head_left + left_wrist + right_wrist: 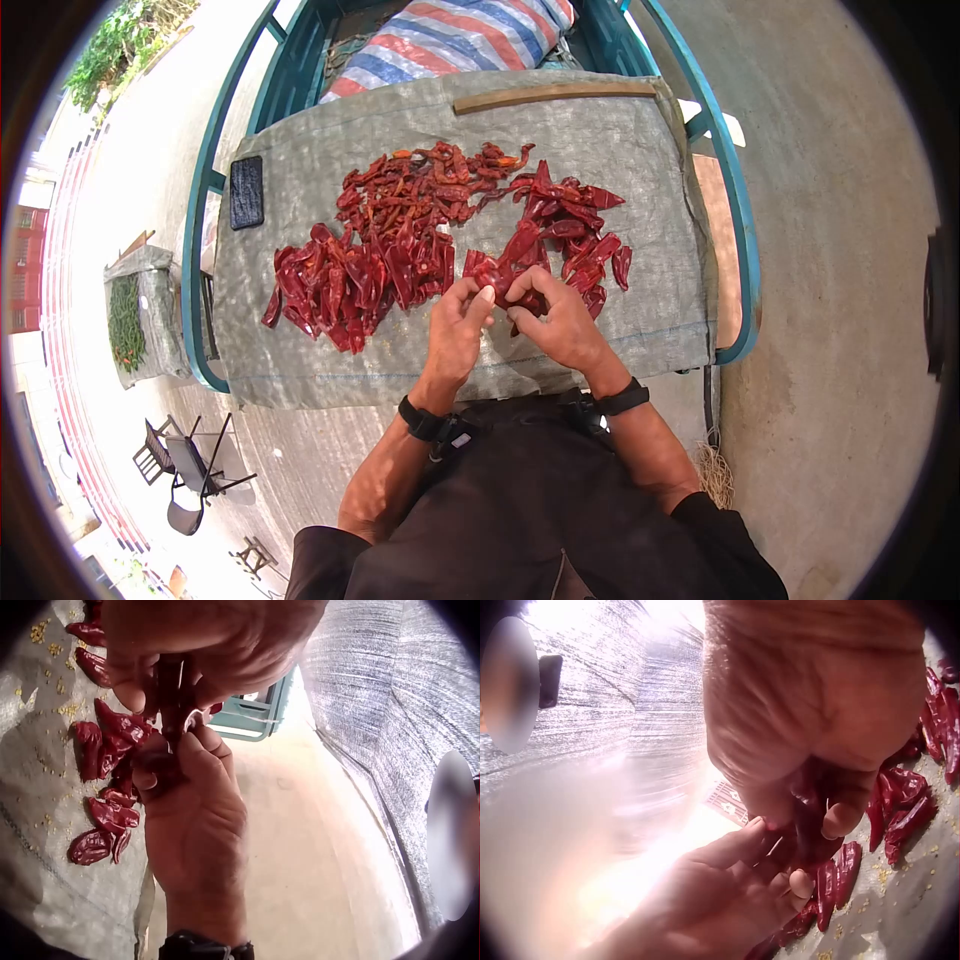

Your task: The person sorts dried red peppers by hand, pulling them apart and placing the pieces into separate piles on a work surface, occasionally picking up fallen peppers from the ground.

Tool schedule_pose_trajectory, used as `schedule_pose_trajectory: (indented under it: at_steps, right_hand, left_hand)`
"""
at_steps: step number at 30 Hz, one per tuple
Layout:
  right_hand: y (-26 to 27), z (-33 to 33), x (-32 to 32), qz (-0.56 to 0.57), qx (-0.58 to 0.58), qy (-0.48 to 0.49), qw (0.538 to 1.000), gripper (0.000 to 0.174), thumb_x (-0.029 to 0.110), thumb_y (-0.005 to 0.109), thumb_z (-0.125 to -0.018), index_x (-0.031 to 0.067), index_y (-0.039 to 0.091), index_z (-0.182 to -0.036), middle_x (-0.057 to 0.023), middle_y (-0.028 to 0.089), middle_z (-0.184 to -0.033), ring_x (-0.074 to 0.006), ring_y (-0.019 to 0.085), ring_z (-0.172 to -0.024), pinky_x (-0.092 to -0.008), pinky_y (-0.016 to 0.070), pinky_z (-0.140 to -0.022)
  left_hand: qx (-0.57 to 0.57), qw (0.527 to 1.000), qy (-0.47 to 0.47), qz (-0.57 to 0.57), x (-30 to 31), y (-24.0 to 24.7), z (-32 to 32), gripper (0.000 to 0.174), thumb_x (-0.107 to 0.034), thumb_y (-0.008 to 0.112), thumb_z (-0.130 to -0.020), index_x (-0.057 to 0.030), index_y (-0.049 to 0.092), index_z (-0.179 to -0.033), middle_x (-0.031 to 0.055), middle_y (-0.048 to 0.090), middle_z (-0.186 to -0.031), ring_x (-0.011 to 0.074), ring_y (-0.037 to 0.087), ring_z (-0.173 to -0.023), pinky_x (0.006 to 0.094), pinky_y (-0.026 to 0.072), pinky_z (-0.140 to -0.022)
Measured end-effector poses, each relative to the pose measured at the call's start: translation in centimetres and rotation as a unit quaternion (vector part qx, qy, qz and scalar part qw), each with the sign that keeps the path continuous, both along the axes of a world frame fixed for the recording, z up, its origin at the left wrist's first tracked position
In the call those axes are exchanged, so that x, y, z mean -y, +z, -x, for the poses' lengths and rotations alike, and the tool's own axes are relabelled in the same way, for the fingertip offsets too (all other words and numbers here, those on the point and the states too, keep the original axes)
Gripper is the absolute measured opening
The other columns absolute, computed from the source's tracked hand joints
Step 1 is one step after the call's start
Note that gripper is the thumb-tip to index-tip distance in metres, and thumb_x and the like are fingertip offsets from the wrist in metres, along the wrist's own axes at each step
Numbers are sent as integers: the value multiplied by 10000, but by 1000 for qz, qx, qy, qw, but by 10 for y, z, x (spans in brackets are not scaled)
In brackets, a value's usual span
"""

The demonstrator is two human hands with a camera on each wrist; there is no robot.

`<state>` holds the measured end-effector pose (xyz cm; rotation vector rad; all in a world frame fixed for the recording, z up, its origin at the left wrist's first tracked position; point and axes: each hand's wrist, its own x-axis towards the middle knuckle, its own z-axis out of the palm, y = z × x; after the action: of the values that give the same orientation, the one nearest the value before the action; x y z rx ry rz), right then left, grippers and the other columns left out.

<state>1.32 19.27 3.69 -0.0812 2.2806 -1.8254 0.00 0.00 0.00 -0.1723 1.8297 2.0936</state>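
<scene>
A dried red chili pepper (pixel 487 270) is held between both hands over the front of the grey woven sheet (pixel 330 375). My left hand (pixel 458 338) pinches one end with thumb and fingertips. From the other side my right hand (pixel 565 328) grips it with curled fingers. The fingers hide much of the pepper. Close beyond the right hand lies a loose pile of dried chilies (pixel 580 215). To the left of the hands is a glossy heap of chili pieces (pixel 335 280). A darker, more shrivelled heap (pixel 410 190) lies behind it.
Pale seeds (pixel 46 675) are scattered on the sheet. A dark phone-like slab (pixel 246 193) lies at its left edge, and a wooden strip (pixel 555 95) along the back. Teal metal rails (pixel 745 270) flank the sheet. A striped sack (pixel 450 40) sits behind; chairs (pixel 195 465) stand left.
</scene>
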Motion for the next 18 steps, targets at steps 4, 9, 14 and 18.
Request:
schedule_pose_trajectory:
  at_steps: [4,9,14,18]
  right_hand:
    - [3,-1,3,7,-5,-34,999,199,21,719,-948,9,616,-1118,-81,695,-980,-159,710,-836,-339,578,-755]
    - [-12,0,3,-4,-1,-82,997,159,28,718,-954,12,610,-1070,-80,700,-916,-161,711,-775,-339,568,-722]
    - [-19,-2,-4,1,26,-92,995,137,53,726,-965,13,610,-1027,-73,700,-889,-141,697,-761,-338,567,-709]
    - [-25,-4,-6,0,49,-70,996,143,66,730,-972,11,610,-1027,-57,690,-882,-129,687,-758,-333,564,-698]
  left_hand:
    - [0,1000,15,-13,-1,-7,-3,207,-240,652,-1110,-41,681,-1062,-3,661,-980,80,590,-876,285,529,-793]
    - [-33,998,54,16,7,-1,-4,181,-184,622,-1124,-25,666,-1049,-30,641,-895,66,560,-796,257,503,-731]
    - [-84,983,60,152,38,1,-19,147,-134,663,-1102,6,691,-1066,-20,682,-863,59,593,-757,257,527,-711]
    - [-109,953,117,256,75,-11,-30,136,-136,737,-1060,-8,699,-1086,-34,666,-847,42,582,-761,232,485,-698]
